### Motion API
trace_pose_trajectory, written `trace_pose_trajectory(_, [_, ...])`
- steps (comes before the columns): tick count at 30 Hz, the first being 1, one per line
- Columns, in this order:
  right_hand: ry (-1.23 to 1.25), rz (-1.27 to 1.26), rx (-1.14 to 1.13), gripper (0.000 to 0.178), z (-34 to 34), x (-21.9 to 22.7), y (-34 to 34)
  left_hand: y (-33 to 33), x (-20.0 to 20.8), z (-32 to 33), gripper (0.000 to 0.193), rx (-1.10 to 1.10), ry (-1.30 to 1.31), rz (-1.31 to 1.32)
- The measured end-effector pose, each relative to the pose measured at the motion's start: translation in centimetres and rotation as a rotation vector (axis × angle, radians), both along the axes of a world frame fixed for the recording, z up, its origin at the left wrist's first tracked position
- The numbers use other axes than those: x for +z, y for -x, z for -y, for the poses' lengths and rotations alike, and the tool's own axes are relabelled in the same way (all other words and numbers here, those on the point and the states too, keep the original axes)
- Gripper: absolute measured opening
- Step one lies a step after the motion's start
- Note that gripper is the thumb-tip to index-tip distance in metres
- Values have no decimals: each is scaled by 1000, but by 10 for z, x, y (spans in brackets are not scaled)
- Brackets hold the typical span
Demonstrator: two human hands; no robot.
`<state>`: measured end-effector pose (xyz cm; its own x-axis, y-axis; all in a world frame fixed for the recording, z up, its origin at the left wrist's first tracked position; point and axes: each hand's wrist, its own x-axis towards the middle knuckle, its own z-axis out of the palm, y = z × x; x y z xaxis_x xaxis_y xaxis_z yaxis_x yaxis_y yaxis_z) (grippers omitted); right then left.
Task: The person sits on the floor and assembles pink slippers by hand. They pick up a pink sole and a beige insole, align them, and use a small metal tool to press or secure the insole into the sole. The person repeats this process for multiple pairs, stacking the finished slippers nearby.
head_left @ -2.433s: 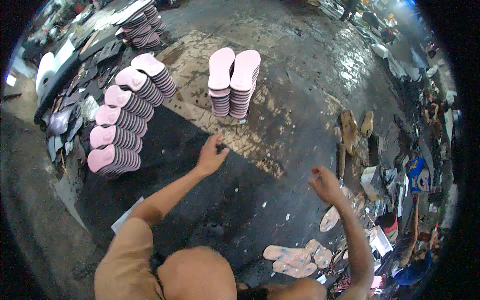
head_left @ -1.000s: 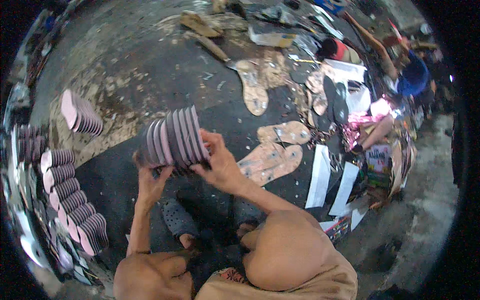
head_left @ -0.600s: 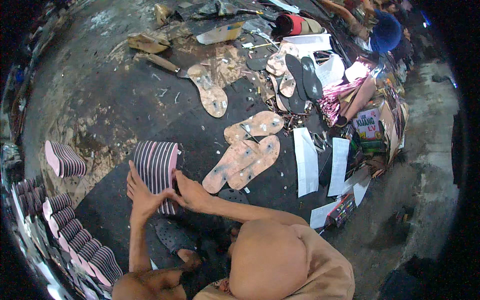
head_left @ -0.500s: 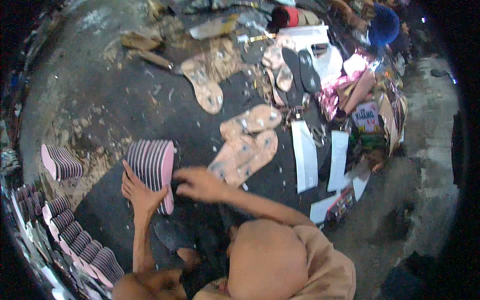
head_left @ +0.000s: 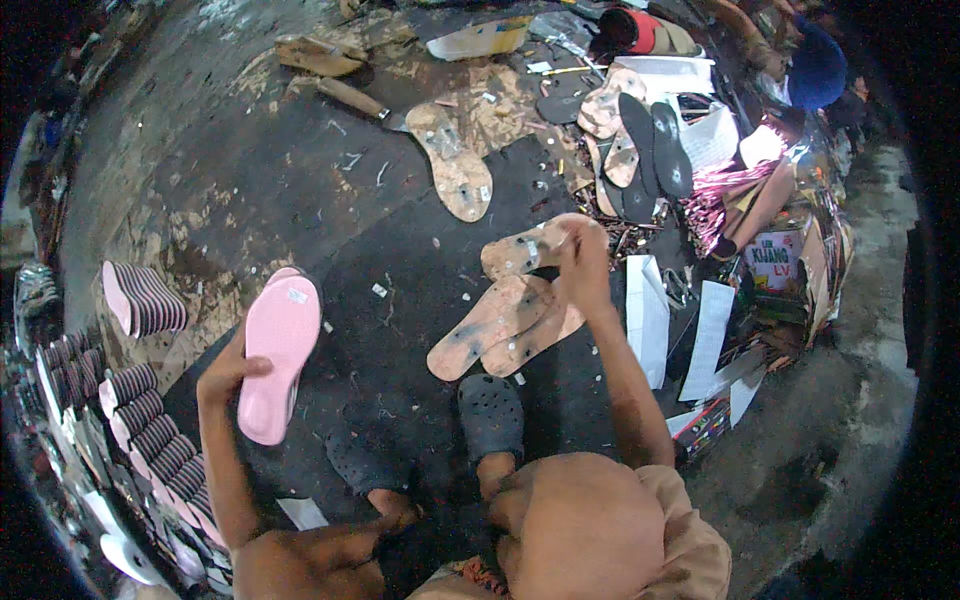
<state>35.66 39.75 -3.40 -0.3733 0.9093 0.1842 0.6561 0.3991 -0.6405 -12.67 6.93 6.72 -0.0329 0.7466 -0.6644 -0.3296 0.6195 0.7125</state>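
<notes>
Pink foam faces up in the left hand (head_left: 232,372): its fingers grasp a stack (head_left: 282,340) of soles by the near-left edge, thumb lying on the top face and the other fingers mostly hidden beyond the rim. That side grip likely keeps the layers together while leaving most of the face uncovered. A small white label (head_left: 297,296) sits on the top sole, farther out than the thumb, toward the far end. Striped layer edges barely show on the side away from the thumb. The right hand (head_left: 588,265) reaches well apart from the left, its fingers bent over a tan sole (head_left: 512,253); whether they touch it, pinch something small or are free, I cannot tell. Just nearer than those fingers, two more tan soles (head_left: 485,325) overlap on the black mat (head_left: 390,255), perhaps laid there to be within easy reach. To the left of the left fingers, striped stacks (head_left: 155,437) stand close together in a row, and another stack (head_left: 150,300) stands apart beyond it; such ranking probably keeps them sorted and out of the working space. White strips (head_left: 646,320) lie to the right of the right fingers.
</notes>
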Motion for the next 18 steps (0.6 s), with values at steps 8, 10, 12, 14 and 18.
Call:
trace_pose_trajectory(8, [142,-102,-52,23,-39,-6,35,-18,-23,-83,151,-572,137,27])
trace_pose_trajectory(10, [103,-55,-37,24,-50,4,18,-30,-31,-99,152,-643,97,40])
trace_pose_trajectory(12, [43,-40,-160,24,-48,22,-12,-41,-42,-109,151,-690,43,55])
trace_pose_trajectory(14, [202,149,-154,37,-28,28,-50,-46,-41,-106,147,-654,44,52])
trace_pose_trajectory(18, [232,302,31,81,36,37,-73,-29,-26,-102,133,-797,-34,-375])
